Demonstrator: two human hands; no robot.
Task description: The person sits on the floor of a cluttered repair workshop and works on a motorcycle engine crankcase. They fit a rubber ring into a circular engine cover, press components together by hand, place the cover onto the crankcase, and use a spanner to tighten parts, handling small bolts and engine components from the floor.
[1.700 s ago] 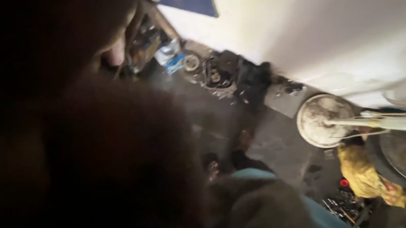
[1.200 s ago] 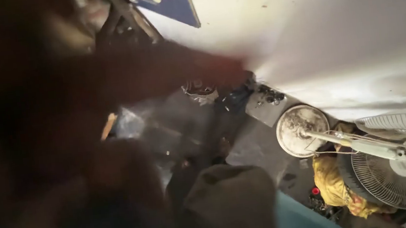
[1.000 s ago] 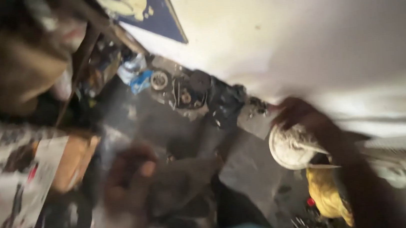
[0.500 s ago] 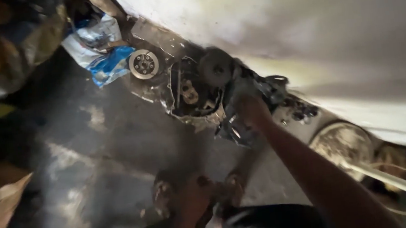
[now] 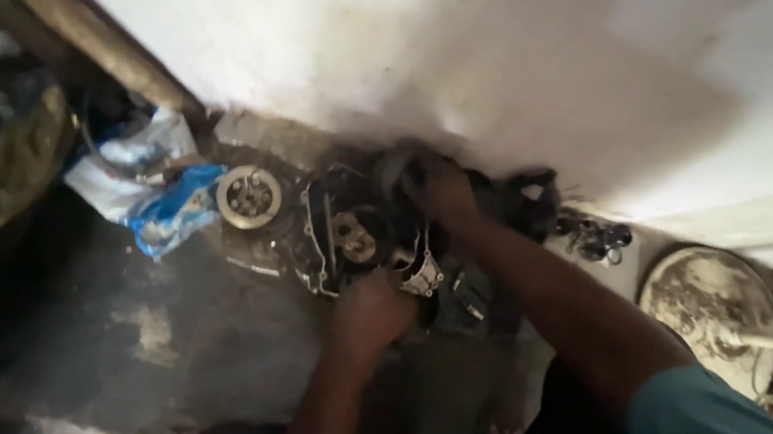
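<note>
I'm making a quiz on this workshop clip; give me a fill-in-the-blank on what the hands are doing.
Both hands, left hand and right hand, reach into a pile of greasy engine parts lying on the ____.
The pile sits against a ____ wall.
Left of it lies a ____ plastic bag.

Missing: floor; white; blue

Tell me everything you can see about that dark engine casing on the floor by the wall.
The engine casing is a dark, greasy metal housing lying flat on the stained floor, close against the white wall. Its open face shows a pale gasket edge and a round hub in the middle. The right hand rests on its upper far side; the left hand grips its near edge. A round clutch-like disc lies just beside it. Motion blur hides finer detail.
</note>
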